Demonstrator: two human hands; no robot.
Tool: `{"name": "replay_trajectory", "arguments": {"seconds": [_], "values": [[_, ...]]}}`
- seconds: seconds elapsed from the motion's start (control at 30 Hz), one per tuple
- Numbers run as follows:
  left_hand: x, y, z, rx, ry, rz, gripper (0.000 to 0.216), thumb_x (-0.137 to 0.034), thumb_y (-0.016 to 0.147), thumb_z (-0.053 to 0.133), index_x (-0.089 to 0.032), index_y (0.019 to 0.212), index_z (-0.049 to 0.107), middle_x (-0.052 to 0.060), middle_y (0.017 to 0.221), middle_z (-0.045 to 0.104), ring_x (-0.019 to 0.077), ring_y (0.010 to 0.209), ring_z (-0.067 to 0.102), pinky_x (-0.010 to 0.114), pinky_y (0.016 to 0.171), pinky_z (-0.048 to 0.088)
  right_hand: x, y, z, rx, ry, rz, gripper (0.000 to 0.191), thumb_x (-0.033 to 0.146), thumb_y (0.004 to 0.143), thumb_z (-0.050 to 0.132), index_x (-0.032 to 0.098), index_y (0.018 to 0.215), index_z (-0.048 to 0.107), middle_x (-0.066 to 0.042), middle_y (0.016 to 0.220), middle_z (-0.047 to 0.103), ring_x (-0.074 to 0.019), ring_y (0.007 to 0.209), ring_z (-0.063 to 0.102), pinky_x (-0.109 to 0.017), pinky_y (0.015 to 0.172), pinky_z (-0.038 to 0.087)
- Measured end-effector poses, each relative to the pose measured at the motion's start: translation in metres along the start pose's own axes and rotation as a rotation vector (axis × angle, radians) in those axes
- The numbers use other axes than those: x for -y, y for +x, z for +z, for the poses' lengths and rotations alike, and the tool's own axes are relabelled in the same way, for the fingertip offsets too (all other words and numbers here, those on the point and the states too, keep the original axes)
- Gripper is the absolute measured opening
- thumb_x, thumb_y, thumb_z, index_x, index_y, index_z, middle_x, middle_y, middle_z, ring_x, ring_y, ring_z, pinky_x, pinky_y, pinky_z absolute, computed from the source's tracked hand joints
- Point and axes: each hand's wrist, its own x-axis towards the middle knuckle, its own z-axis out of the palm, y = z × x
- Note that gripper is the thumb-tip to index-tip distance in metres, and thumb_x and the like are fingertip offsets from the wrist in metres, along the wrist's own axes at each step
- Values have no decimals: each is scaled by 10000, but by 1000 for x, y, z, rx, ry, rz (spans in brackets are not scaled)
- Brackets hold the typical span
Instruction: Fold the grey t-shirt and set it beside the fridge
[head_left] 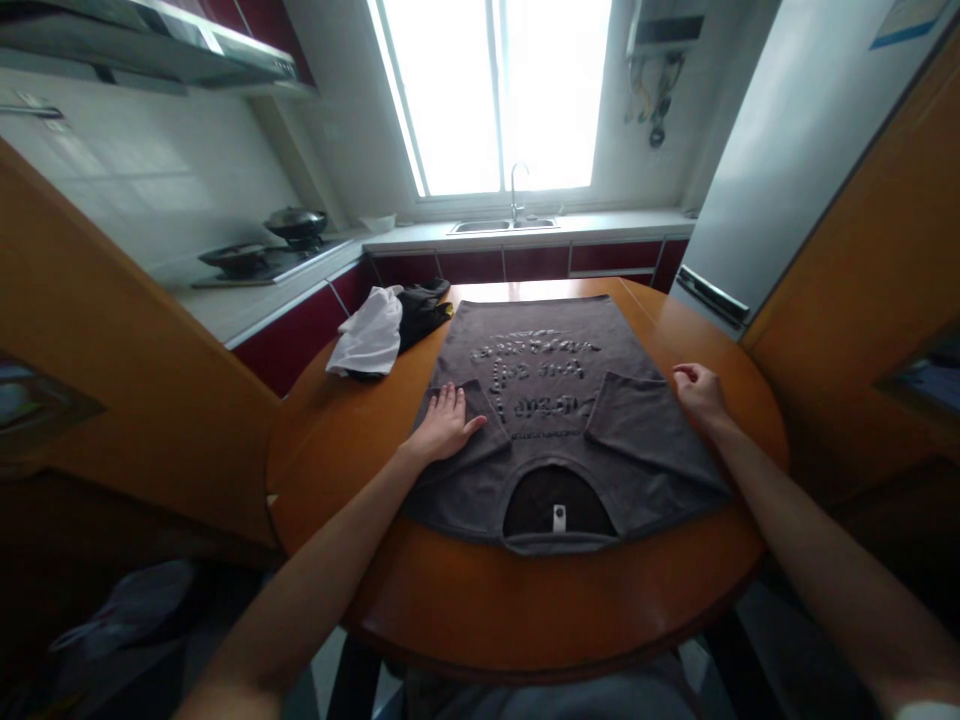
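Observation:
A dark grey T-shirt [540, 330] with pale lettering lies spread on a round wooden table [525, 600], collar toward me, both sleeves folded inward over the front. My left hand [447, 424] rests flat and open on the folded left sleeve. My right hand [697, 390] sits at the shirt's right edge with its fingers curled, pinching the fabric beside the folded right sleeve.
A pile of white and black clothes [386, 325] lies at the table's far left. Behind it run a kitchen counter with a stove and pans [262, 255], a sink [504, 225] under a bright window, and a fridge [780, 160] at the right.

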Motion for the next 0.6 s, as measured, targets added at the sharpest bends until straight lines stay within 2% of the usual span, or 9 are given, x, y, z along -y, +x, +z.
{"name": "replay_trajectory", "arguments": {"seconds": [0.2, 0.3, 0.4, 0.5, 0.6], "values": [[1, 2, -2, -1, -12, 61, 917, -706, 980, 229, -29, 1598, 256, 228, 1668, 131, 349, 1560, 86, 514, 1241, 155, 3, -3, 0, 33, -23, -14, 260, 313, 757, 541, 178, 901, 710, -129, 930, 750, -265, 867, 697, -416, 859, 566], [1, 3, -4, 21, -14, 62, 932, -719, 973, 230, -26, 1594, 263, 235, 1665, 137, 343, 1559, 106, 494, 1241, 160, 8, -4, -3, 69, -44, -22, 278, 319, 771, 539, 161, 918, 714, -143, 945, 749, -273, 872, 699, -428, 860, 563], [0, 1, -6, 8, -18, 52, 935, -713, 974, 242, -6, 1584, 276, 250, 1660, 139, 344, 1558, 111, 486, 1241, 158, 22, -8, -9, 113, -36, -100, 296, 345, 801, 549, 158, 953, 721, -144, 987, 749, -282, 922, 702, -437, 897, 555], [-3, -4, -12, -16, -34, 86, 908, -697, 978, 259, -28, 1592, 269, 226, 1669, 118, 333, 1561, 103, 487, 1245, 146, 42, -22, -18, 250, -12, -219, 326, 394, 848, 556, 184, 1032, 725, -133, 1088, 741, -296, 1024, 695, -452, 954, 543], [-14, -13, -20, 2, -52, 188, 868, -685, 982, 277, -99, 1620, 220, 171, 1684, 82, 303, 1567, 70, 483, 1253, 117, 59, -52, -27, 411, -49, -386, 427, 462, 911, 526, 219, 1225, 682, -120, 1281, 687, -311, 1213, 630, -477, 1071, 485]]}}
